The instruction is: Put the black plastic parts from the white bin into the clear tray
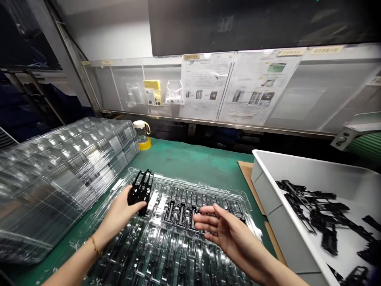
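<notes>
The left hand (120, 210) was closed on a black plastic frame part (141, 190), pinching its lower end so the part stood tilted above the far-left corner of the clear blister tray (166, 254). The right hand (222, 230) hovered open, fingers spread, over the tray's middle and held nothing.

Going from the largest thing down: the tall stack of empty clear trays (59, 174) leaned close beside the left forearm, and an elbow nudge could probably have slid it. The white bin (268, 186) of loose black parts (321, 214) sat just right of the tray; tangled pieces there might snag each other. The tray itself was thin and glossy, so pressing a part in askew could have flexed it and popped seated parts (181, 206) out. The held part looked slender-ribbed and, gripped only at one end, could twist or slip.

Instruction sheets (232, 85) hung on the back panel under yellow header labels (191, 57); their writing was too small to read.
</notes>
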`<state>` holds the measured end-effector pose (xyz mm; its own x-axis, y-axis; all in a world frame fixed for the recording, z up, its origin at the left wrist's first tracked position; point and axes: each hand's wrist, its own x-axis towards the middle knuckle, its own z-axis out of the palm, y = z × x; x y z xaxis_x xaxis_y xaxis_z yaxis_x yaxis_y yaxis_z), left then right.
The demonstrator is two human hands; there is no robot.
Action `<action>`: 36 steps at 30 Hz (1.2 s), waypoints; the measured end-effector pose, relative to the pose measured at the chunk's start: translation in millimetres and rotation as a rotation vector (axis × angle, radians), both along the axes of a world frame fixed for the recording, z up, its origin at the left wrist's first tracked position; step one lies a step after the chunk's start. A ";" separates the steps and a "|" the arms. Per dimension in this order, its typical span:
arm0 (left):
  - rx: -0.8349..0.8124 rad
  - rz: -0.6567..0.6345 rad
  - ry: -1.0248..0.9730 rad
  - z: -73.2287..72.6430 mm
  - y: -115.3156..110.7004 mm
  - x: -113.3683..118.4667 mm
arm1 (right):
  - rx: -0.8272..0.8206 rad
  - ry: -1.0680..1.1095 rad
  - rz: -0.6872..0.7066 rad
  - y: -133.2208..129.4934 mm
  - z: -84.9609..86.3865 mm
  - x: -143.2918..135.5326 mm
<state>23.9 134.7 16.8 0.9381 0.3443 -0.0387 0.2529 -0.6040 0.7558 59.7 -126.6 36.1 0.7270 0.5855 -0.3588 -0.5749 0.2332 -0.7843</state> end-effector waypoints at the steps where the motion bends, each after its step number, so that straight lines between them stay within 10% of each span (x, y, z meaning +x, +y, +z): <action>1: 0.085 0.013 0.002 -1.6 9.4 7.2 | -0.001 0.000 0.015 0.5 -0.9 -0.3; 10: 0.570 -0.110 0.126 -11.6 16.2 34.9 | -0.007 -0.006 0.035 3.1 -6.0 -2.3; 36: 0.636 -0.386 -0.168 -47.9 -46.1 10.7 | -0.049 -0.086 0.074 3.1 0.5 -6.2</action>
